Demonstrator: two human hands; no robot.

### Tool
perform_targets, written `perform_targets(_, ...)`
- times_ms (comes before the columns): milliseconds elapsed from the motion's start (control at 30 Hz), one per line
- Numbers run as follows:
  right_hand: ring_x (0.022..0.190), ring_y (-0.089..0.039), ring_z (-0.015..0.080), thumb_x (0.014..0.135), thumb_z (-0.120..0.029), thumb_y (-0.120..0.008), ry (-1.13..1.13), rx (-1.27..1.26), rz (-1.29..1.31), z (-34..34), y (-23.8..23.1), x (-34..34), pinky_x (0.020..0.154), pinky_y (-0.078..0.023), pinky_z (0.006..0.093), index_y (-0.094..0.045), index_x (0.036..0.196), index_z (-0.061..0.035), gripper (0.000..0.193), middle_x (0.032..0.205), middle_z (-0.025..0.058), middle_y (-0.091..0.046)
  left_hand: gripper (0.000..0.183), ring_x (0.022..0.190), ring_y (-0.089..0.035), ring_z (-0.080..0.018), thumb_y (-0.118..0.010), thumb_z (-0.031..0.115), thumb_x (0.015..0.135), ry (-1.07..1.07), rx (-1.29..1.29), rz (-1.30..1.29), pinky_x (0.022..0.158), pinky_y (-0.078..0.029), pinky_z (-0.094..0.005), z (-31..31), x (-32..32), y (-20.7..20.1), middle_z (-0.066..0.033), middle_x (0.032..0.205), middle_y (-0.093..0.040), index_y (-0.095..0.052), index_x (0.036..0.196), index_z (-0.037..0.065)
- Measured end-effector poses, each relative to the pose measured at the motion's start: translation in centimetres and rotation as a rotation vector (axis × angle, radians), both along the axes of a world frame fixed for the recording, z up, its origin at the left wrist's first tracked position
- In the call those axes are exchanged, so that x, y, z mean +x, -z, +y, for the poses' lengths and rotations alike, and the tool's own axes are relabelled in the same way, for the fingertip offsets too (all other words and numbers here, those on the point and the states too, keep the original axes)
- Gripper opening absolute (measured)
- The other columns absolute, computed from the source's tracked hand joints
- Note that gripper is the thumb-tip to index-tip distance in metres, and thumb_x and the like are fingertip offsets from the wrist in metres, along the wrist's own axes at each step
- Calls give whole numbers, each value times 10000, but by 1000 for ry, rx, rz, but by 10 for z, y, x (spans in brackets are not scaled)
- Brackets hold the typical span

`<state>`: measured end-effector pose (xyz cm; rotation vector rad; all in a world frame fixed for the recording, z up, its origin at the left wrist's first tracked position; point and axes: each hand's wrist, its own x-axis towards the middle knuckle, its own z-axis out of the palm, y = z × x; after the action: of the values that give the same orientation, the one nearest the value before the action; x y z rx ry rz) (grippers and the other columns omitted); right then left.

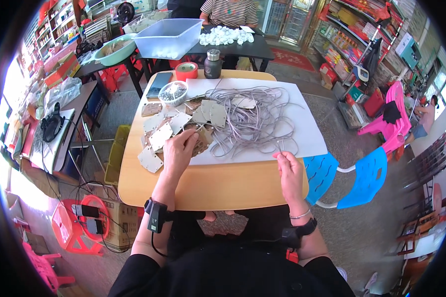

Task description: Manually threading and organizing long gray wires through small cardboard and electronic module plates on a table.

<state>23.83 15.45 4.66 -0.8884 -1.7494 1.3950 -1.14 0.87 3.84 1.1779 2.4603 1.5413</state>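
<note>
On the wooden table, my left hand reaches over a pile of flat pale plates, its fingers closed together beside brown pieces. What they hold, if anything, is hidden. My right hand is raised over the table's right front side. Thumb and forefinger pinch what looks like the end of a thin grey cord. A loose tangle of grey cords lies on a white sheet between and beyond my hands. One pale plate rests on top of the cords.
Behind the plates stand a clear tub of small parts, a phone-like slab, a red tape roll and a dark bottle. A blue chair flanks the table's right. Another person sits at a black table beyond.
</note>
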Motion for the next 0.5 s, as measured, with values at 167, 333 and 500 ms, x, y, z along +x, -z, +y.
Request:
perform_targets(167, 560, -421, 37, 913, -109, -507, -83, 15, 48, -1, -8, -17, 517, -363, 193, -627, 1055, -3, 213, 725, -16, -547, 185, 667, -602, -211, -634, 201, 845, 141, 156, -6, 630, -470, -305, 1, -6, 10, -80, 752, -627, -679, 943, 51)
perform_targets(333, 573, -461, 41, 902, -85, -492, -157, 48, -4, -8, -9, -33, 532, -391, 187, -596, 1122, 0, 257, 781, 7, -573, 233, 780, -579, -102, -618, 211, 878, 696, 117, -603, 691, -457, -258, -6, -5, 4, -7, 841, -643, -669, 1000, 19)
perform_targets(500, 562, -494, 57, 888, -56, -512, -213, -20, 41, -21, -14, -54, 532, -416, 193, -550, 1043, 8, 172, 789, 42, -597, 256, 787, -559, -74, -585, 216, 911, 727, 70, -657, 711, -453, -236, 1, -3, 6, 2, 866, -637, -661, 995, -13)
